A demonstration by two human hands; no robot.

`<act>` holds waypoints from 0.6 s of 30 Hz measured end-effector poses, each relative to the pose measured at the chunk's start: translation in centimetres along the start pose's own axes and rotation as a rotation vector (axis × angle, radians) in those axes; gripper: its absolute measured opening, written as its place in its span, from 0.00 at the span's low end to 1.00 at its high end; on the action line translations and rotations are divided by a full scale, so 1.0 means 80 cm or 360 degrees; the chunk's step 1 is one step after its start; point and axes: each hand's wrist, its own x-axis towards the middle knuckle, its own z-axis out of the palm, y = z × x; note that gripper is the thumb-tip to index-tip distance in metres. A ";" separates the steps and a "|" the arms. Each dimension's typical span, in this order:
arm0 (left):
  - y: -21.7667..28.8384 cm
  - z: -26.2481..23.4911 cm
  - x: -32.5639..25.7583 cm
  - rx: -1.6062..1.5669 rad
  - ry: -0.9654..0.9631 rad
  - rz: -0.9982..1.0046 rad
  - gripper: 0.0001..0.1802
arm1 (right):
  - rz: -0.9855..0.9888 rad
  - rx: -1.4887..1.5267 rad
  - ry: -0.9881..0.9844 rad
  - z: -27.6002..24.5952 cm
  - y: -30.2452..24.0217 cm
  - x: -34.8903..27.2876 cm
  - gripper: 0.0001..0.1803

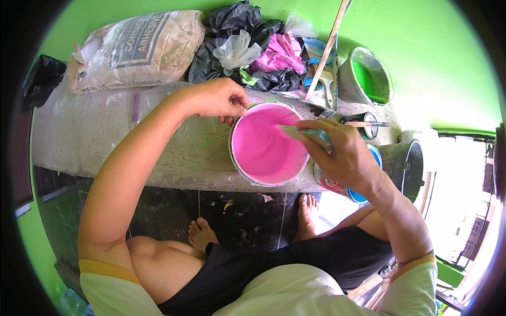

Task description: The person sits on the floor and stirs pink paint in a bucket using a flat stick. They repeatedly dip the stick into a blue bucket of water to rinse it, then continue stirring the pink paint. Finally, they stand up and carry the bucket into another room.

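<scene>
A white bucket (240, 163) stands on the ledge in front of me, with smooth pink paint (263, 145) inside. My left hand (226, 102) holds the bucket's far-left rim, thumb and fingers pinched at the edge. Over the right side of the bucket is my right hand (345, 152), its fingers closed round a flat green-and-teal tool (311, 136). Pink paint coats the tool's left end, which points into the bucket. Its exact kind is unclear, since my fingers cover part of it.
A paper sack (137, 50), black plastic bags (237, 21) and a pink bag (282, 52) lie along the wall. A stick (327, 50), paintbrush (328, 87), green-paint pail (345, 76), small tin (369, 130), blue-rimmed tub (377, 158) and dark bucket (406, 168) stand at right.
</scene>
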 end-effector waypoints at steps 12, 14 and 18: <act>-0.008 0.000 0.006 -0.0058 0.0001 0.0039 0.18 | -0.0084 0.0178 -0.0300 0.008 -0.020 -0.013 0.15; -0.009 0.000 0.005 -0.0068 -0.0009 0.0027 0.18 | -0.0010 0.0117 -0.0276 0.000 -0.023 -0.012 0.14; -0.001 0.000 0.002 -0.0008 0.0000 0.0028 0.17 | 0.0039 -0.0079 -0.0104 -0.003 -0.021 -0.008 0.13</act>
